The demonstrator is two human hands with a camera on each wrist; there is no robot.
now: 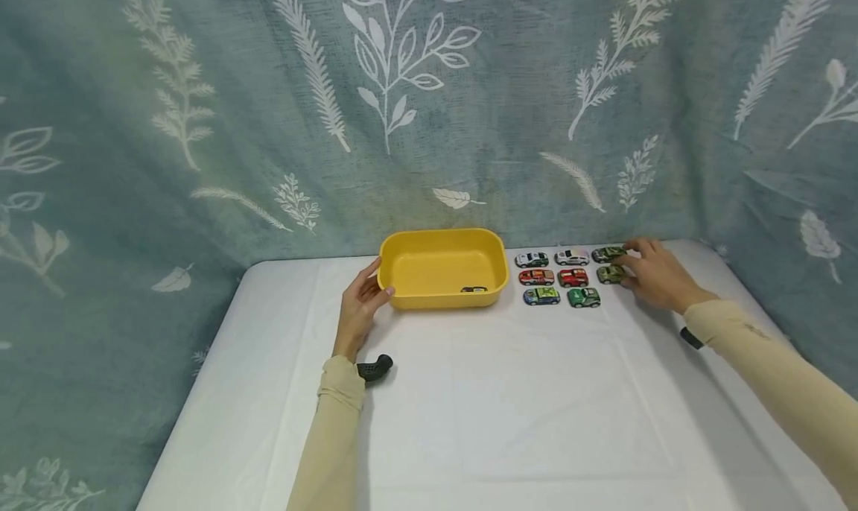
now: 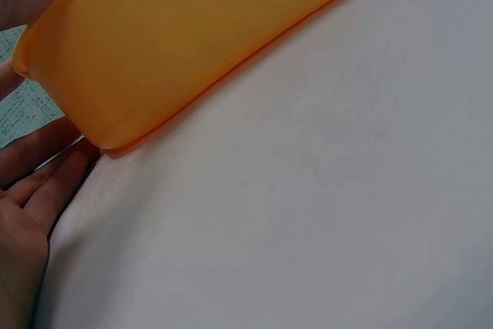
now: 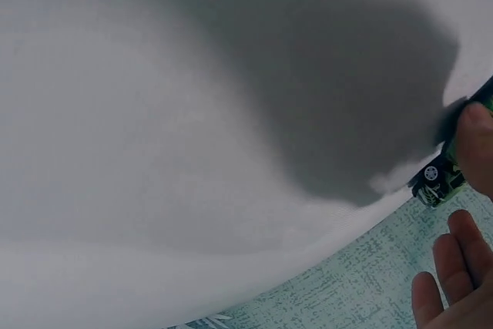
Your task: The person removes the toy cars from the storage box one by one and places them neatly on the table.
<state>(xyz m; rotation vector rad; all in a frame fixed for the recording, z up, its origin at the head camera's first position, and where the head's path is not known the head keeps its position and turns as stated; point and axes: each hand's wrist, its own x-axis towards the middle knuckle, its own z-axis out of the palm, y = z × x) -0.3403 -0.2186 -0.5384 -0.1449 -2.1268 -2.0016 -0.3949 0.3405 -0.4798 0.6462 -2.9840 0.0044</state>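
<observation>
My left hand (image 1: 357, 310) holds the left end of a yellow plastic bin (image 1: 439, 301), thumb at the near corner and fingers along its side. Inside the bin lies a small toy car (image 1: 474, 289), partly hidden by the front wall. Over at the right end of the rows of toy cars, my right hand (image 1: 660, 276) pinches a camouflage green toy car (image 1: 611, 274), which sits level with the middle row. Just behind it is another dark green camouflage car (image 1: 608, 254), with a finger close to its right end. In the right wrist view the thumb (image 3: 476, 144) presses a green car's side.
Beside the bin stand a white-and-dark car (image 1: 532, 260), a white car (image 1: 572, 258), two red cars (image 1: 536, 277), a blue-and-lime car (image 1: 541, 296) and a green car (image 1: 585, 297). A leaf-patterned curtain (image 1: 429, 176) hangs behind the white table (image 1: 503, 407).
</observation>
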